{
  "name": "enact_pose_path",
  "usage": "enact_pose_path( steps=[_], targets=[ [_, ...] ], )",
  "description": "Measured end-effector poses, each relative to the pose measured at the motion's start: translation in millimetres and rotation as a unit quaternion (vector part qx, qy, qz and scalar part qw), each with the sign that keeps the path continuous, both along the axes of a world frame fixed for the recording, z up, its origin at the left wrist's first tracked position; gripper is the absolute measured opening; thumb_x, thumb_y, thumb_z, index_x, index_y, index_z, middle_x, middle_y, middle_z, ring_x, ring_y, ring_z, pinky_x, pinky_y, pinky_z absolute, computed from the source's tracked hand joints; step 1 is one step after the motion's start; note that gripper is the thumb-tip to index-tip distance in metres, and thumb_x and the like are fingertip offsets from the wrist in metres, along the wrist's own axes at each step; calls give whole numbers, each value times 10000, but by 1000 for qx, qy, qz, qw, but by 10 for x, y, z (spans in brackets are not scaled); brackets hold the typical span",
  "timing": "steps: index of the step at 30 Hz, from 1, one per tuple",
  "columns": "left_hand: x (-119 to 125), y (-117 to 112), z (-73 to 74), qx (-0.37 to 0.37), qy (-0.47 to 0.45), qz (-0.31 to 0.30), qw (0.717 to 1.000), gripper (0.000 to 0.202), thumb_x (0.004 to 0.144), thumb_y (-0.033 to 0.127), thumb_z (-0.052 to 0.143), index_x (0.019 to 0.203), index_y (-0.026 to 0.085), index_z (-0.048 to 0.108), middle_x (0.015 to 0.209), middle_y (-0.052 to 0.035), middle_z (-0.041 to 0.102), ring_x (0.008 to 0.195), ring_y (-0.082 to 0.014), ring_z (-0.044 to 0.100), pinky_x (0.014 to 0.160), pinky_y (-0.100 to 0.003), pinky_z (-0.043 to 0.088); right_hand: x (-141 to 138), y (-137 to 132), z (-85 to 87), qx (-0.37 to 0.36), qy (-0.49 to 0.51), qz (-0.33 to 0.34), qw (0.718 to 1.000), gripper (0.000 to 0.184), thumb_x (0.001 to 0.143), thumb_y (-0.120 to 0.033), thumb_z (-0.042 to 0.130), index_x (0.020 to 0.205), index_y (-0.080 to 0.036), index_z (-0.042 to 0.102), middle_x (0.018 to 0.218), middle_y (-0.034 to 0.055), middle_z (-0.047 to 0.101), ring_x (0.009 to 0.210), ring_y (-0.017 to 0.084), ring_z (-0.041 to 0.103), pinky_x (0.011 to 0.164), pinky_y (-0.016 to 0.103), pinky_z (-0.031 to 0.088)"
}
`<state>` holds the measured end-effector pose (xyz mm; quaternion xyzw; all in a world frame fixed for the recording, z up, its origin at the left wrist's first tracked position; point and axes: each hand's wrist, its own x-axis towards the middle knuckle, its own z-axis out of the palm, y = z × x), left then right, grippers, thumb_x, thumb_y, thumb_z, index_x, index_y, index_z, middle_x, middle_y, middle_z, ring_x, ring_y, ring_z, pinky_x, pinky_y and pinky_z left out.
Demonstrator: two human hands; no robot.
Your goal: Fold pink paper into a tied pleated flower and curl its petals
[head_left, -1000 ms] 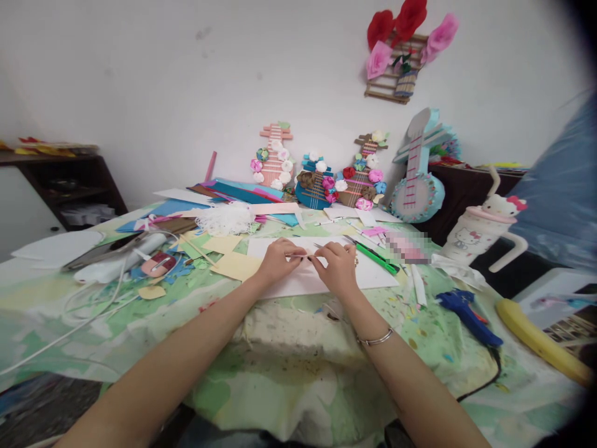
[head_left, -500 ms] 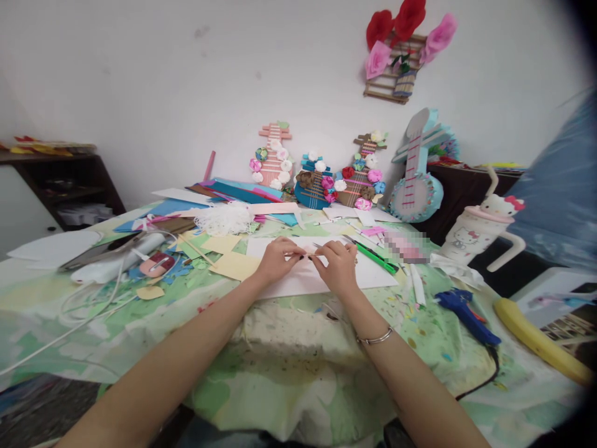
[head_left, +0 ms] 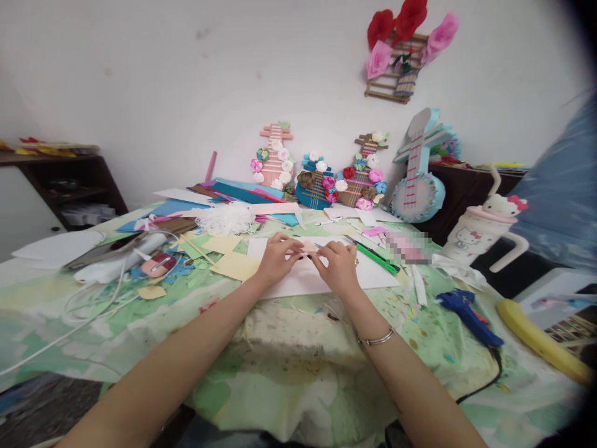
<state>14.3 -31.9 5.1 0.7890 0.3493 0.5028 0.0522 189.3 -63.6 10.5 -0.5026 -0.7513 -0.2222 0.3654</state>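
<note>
My left hand and my right hand meet close together above a white sheet of paper. Their fingertips pinch a small pale pink piece of paper from both sides. Part of that piece is hidden behind the fingers. Just to the right of my right hand, a green craft knife lies across the sheet's edge. Yellow paper pieces lie left of my left hand. A blue glue gun rests farther right on the cloth.
Paper-flower instruments lean against the wall behind. A white tumbler and a banana stand or lie at right. At left are a white power strip, its cable and paper scraps. A pile of white shredded paper sits behind.
The pale pink paper between my fingertips now shows a broader face above them, where before only a thin edge showed. Both hands stay nearly in place.
</note>
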Motion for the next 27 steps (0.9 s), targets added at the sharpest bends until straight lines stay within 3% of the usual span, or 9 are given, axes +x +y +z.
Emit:
enact_pose_path(
  steps=[8, 19, 27],
  targets=[
    [-5, 24, -38, 65, 37, 56, 996, 75, 753, 261, 666, 810, 212, 668, 799, -34, 700, 896, -213, 556, 854, -388, 384, 3, -33, 33, 12, -3, -2, 1000, 193, 841, -315, 560, 722, -180, 631, 733, 28, 608, 763, 161, 507, 719, 342, 196],
    [-19, 17, -32, 97, 29, 47, 994, 68, 763, 262, 653, 806, 212, 671, 782, -24, 701, 878, -212, 534, 823, -367, 383, 2, -46, 42, 23, 7, 3, 1000, 213, 836, -318, 562, 692, -178, 633, 698, 22, 599, 736, 153, 511, 720, 346, 199],
    [-32, -47, 26, 129, 102, 64, 984, 143, 834, 285, 555, 789, 221, 675, 789, -45, 685, 905, -223, 503, 812, -386, 344, -19, -56, 38, 23, 3, -11, 1000, 252, 851, -348, 523, 693, -183, 628, 684, 21, 581, 727, 156, 497, 720, 352, 193]
  ],
)
